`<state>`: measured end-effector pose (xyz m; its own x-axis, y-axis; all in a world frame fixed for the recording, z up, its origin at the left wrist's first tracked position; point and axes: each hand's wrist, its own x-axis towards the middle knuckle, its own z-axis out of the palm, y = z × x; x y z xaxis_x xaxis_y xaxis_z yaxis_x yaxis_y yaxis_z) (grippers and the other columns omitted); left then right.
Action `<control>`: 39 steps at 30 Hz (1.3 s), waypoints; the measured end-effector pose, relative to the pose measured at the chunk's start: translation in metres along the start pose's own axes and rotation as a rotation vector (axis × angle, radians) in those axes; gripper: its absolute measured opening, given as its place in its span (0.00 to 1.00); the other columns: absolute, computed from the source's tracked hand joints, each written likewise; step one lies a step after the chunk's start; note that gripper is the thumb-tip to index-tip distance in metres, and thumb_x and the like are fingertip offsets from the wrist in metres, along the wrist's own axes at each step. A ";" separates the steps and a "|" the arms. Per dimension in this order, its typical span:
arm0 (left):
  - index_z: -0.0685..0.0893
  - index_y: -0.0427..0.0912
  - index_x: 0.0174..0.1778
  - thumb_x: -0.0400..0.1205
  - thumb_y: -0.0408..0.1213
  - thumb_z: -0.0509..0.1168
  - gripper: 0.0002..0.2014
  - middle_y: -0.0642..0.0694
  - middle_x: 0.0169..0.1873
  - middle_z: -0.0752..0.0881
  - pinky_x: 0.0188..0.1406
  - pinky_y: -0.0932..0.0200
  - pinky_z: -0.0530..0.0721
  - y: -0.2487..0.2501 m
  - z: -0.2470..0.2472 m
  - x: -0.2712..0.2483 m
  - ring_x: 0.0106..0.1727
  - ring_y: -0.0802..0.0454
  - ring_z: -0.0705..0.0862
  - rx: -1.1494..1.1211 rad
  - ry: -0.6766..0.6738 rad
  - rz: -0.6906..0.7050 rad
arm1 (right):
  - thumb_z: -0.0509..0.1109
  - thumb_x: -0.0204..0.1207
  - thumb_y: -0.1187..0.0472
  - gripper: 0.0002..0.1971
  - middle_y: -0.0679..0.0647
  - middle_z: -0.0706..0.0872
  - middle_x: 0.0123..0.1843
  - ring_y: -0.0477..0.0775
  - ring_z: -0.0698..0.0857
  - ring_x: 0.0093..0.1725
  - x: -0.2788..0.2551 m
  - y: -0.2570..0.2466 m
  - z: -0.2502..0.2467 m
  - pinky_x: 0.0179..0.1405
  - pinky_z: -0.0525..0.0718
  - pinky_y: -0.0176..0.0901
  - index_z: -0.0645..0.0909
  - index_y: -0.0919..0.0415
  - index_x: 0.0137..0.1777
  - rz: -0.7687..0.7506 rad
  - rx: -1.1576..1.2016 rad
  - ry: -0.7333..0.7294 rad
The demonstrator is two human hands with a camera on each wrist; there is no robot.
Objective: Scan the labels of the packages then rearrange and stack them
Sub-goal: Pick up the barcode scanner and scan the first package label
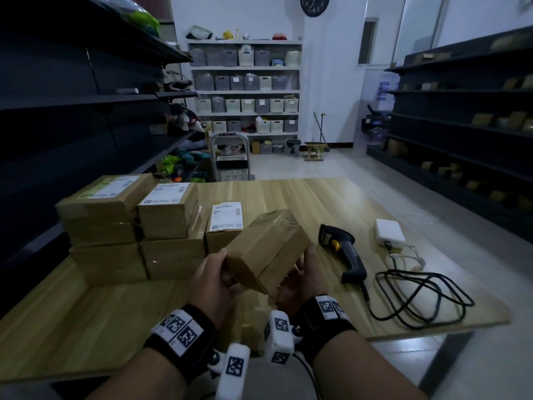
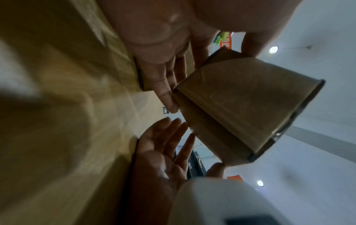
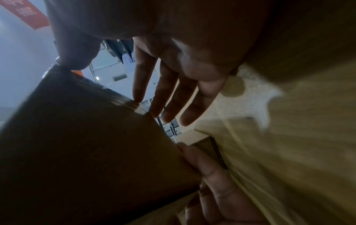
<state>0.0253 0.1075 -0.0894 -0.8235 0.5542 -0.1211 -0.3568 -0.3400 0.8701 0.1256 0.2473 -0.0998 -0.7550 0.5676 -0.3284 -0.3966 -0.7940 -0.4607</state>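
I hold a small brown cardboard box (image 1: 268, 249) tilted in the air above the wooden table (image 1: 288, 197). Clear tape runs across it and no label shows on the faces I see. My left hand (image 1: 215, 275) grips its left end between thumb and fingers. My right hand (image 1: 300, 280) lies against its right end with straight fingers and the thumb on a corner. In the left wrist view the box (image 2: 240, 106) sits between the left hand (image 2: 167, 45) and the right hand (image 2: 159, 155). A black barcode scanner (image 1: 343, 249) lies on the table to the right.
Labelled cardboard packages (image 1: 170, 209) stand stacked two high at the table's left, and one lower package (image 1: 223, 223) is just behind the held box. A white adapter (image 1: 389, 232) and a coiled black cable (image 1: 418, 295) lie at the right. Dark shelves flank both sides.
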 end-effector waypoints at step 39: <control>0.87 0.36 0.48 0.79 0.24 0.76 0.06 0.32 0.50 0.96 0.42 0.49 0.98 -0.018 -0.033 0.031 0.46 0.41 0.97 -0.096 -0.285 -0.010 | 0.80 0.76 0.39 0.19 0.55 0.95 0.56 0.61 0.92 0.56 -0.042 -0.034 -0.003 0.62 0.91 0.61 0.93 0.50 0.60 -0.163 -1.014 0.403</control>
<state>-0.0083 0.1051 -0.1247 -0.6681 0.7438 0.0215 -0.4154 -0.3968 0.8185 0.1724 0.2517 -0.0732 -0.4335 0.8253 -0.3619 0.2758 -0.2608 -0.9251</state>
